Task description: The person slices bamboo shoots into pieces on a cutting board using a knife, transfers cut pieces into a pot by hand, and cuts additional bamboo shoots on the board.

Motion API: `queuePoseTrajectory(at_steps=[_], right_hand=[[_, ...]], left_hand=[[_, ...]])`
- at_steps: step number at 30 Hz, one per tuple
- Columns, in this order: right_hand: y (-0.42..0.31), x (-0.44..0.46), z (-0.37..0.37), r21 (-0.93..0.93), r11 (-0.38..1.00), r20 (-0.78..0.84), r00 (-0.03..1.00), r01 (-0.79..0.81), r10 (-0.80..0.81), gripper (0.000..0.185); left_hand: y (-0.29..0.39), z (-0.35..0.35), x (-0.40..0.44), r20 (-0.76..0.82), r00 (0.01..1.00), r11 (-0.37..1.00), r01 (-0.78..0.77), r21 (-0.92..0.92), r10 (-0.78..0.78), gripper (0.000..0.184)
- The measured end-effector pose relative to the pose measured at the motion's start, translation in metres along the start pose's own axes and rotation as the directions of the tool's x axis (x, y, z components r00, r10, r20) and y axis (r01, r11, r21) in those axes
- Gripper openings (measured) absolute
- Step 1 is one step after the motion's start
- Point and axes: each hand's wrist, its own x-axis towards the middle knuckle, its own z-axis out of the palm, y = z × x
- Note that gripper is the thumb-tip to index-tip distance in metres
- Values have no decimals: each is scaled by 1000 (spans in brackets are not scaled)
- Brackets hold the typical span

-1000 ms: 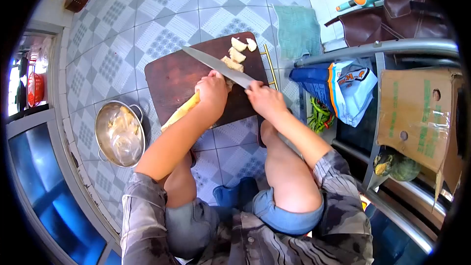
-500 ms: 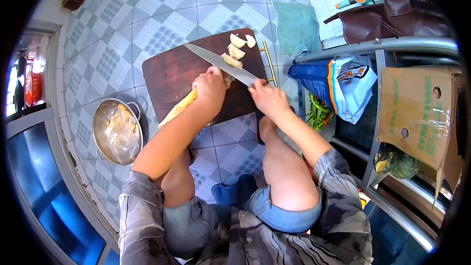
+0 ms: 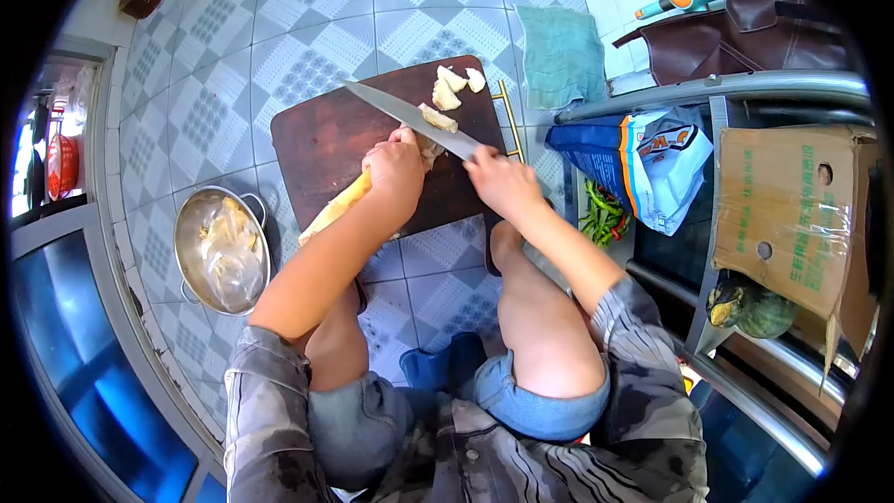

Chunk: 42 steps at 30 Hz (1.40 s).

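Observation:
A kitchen knife [image 3: 396, 110] with a long, broad blade is gripped by its handle in my right hand [image 3: 504, 183]. Its blade slants up and left across the wooden cutting board [image 3: 321, 144]. My left hand [image 3: 395, 169] is closed around a long pale-yellow vegetable [image 3: 337, 209], just below the blade. Part of this vegetable is hidden under my hand and forearm. One cut chunk [image 3: 438, 118] lies against the far side of the blade. Several more whitish pieces [image 3: 446, 93] rest near the board's upper right corner.
A metal basin [image 3: 182, 259] with pale scraps and clear plastic stands on the tiled floor at left. To the right are green and red chillies [image 3: 603, 214], a blue-white bag [image 3: 643, 163], a metal rack [image 3: 726, 84], a cardboard box [image 3: 787, 214] and a dark green squash [image 3: 764, 309].
The knife and my right hand have shifted slightly up and left. A cut chunk by the blade has moved a little, and the pieces beyond it now sit closer together. My left hand keeps its hold.

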Motion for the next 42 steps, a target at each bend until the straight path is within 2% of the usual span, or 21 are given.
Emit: queuePoseTrajectory(at_steps=[2,4,6,8,10,14,18,20,24,27,28,32,34,35,36,38,42], right_hand=[[21,-29,0,-40,998,29,999,-38,40,35],[25,-40,-11,-47,995,201,975,-85,93,35],[13,-26,-6,-74,993,175,979,-93,105,36],[-2,8,-1,-10,1000,28,1000,9,-9,37],[-22,37,-4,2,998,28,997,66,-66,38],[-34,47,-5,25,998,-3,998,65,-65,38],[-6,1,-4,18,1000,80,997,-24,23,39],[4,-18,-6,-78,994,122,989,-79,88,37],[11,-22,-3,-54,995,201,975,-85,95,36],[-11,9,0,2,1000,38,999,1,-1,35],[-18,16,0,9,1000,34,999,5,-5,35],[-22,22,-13,69,997,100,995,-29,22,33],[-18,16,-20,82,991,133,987,-101,90,31],[-15,14,-19,154,971,170,973,-182,155,26],[-15,13,-19,154,972,173,973,-178,151,26],[-12,12,-21,235,930,185,952,-283,243,32],[-14,4,-31,224,948,155,968,-227,195,30]], left_hand=[[1,4,2,-19,1000,1000,1,-16,-1,37],[1,1,0,-32,999,1000,4,-28,-5,37],[4,-4,-4,-4,1000,1000,-1,20,1,37],[5,-1,-1,-13,1000,1000,18,16,-18,37],[5,4,0,-27,999,999,41,13,-40,38],[2,1,2,-16,999,999,40,-16,-40,38],[-1,-1,1,49,999,999,17,-32,-15,41],[-1,3,2,40,999,999,5,-34,-3,42],[-2,1,2,76,997,1000,7,-24,-5,45],[0,2,2,85,996,999,-18,-27,20,46],[-3,2,3,80,997,999,-9,-34,12,47],[-2,0,2,72,997,998,25,-61,-20,47],[-2,1,1,48,998,997,35,-61,-32,45],[-3,2,1,50,998,997,41,-63,-38,45],[-3,2,0,48,998,998,35,-60,-32,44],[-3,0,-1,43,999,998,26,-60,-23,43],[-2,0,-1,29,998,997,52,-53,-50,45]])
